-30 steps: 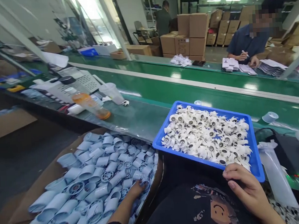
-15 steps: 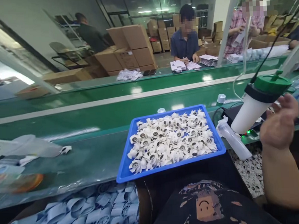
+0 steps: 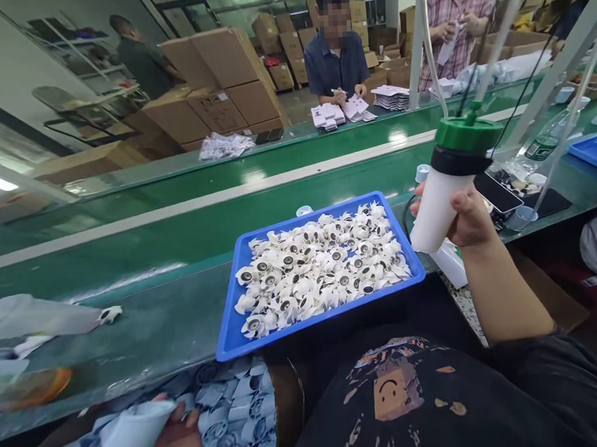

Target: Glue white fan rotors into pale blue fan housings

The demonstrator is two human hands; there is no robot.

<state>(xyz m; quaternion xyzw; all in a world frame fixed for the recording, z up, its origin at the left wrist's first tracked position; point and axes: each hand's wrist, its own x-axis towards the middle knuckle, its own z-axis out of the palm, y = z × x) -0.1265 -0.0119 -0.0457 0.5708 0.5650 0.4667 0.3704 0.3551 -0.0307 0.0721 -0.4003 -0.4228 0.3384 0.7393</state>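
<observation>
In the head view my left hand (image 3: 179,438), at the lower left, holds a pale blue plastic cylinder (image 3: 135,432) tilted above a carton of similar cylinders (image 3: 241,410). My right hand (image 3: 473,218) is wrapped round a white barrel (image 3: 435,209) with a black band and a green cap, from which a thin tube seems to run upward. The barrel leans just right of a blue tray (image 3: 328,315). White fan impellers (image 3: 325,265) with dark hubs fill that tray.
Beyond the tray runs a green conveyor belt (image 3: 198,222). Across it a person (image 3: 338,68) handles papers. At right are a plastic bottle (image 3: 544,144) and a blue tray (image 3: 592,151); a white translucent tube (image 3: 448,262) lies beneath the barrel. A plastic bag (image 3: 38,316) is at left.
My right hand has closed round the white barrel, which now stands more upright and further left. My left hand has risen into view with a blue cylinder. The whole view has shifted.
</observation>
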